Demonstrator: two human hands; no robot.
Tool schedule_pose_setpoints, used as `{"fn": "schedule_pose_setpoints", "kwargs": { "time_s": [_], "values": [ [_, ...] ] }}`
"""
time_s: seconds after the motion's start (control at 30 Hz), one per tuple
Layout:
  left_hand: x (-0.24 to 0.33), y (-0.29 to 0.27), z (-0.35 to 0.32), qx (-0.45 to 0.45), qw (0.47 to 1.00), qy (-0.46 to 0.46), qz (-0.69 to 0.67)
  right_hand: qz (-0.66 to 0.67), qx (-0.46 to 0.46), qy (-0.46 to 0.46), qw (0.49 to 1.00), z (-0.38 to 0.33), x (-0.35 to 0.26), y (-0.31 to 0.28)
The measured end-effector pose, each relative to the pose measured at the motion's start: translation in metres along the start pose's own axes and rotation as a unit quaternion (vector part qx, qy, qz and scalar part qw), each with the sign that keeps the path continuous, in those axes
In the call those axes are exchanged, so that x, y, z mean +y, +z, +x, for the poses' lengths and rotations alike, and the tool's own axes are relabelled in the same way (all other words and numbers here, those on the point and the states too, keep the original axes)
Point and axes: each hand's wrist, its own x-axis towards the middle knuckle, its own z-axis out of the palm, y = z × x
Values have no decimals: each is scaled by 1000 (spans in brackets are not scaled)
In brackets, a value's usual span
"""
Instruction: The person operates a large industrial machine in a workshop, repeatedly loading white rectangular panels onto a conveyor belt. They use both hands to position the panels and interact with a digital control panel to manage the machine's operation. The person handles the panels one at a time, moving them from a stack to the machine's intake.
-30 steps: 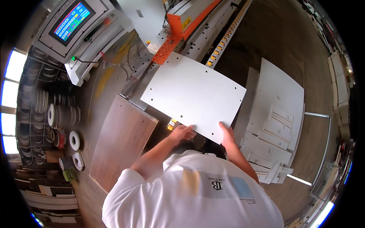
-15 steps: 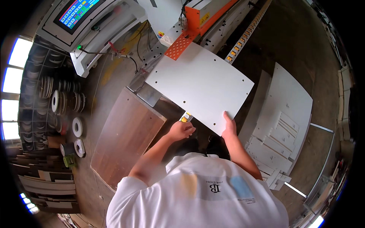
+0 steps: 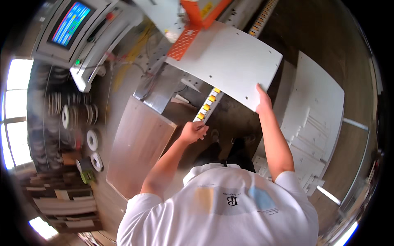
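A white rectangular panel (image 3: 234,61) with small holes near its edges lies over the machine's front. My right hand (image 3: 264,100) grips its near right corner, thumb on top and the other fingers hidden beneath. Left of the panel's near edge, a narrow rail (image 3: 206,107) with yellow-and-white rollers sticks out toward me. My left hand (image 3: 194,132) is closed at the rail's near end, its fingers curled; whether they hold the rail is hard to see. At the panel's far left corner, an orange perforated plate (image 3: 183,43) overlaps it.
A brown wood-grain board (image 3: 141,143) stands at left, beside a metal plate (image 3: 158,90). To the right lies a stack of white panels (image 3: 316,110). A control screen (image 3: 70,23) is at far left, with rolls of edge banding (image 3: 76,115) below.
The panel has slid away from me, with my right hand following on its corner. More of the roller rail shows now. My left hand remains at the rail's end, and the view has shifted.
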Motion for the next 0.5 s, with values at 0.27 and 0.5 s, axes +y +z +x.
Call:
{"fn": "schedule_pose_setpoints", "kwargs": {
  "time_s": [0.27,0.5],
  "values": [
    [-2,35,17,-4,995,-76,63,13,-36,-61,997,-18,19,-76],
    [-4,158,14,-245,955,-111,122,-176,159,101,966,-92,144,-328]
  ]
}}
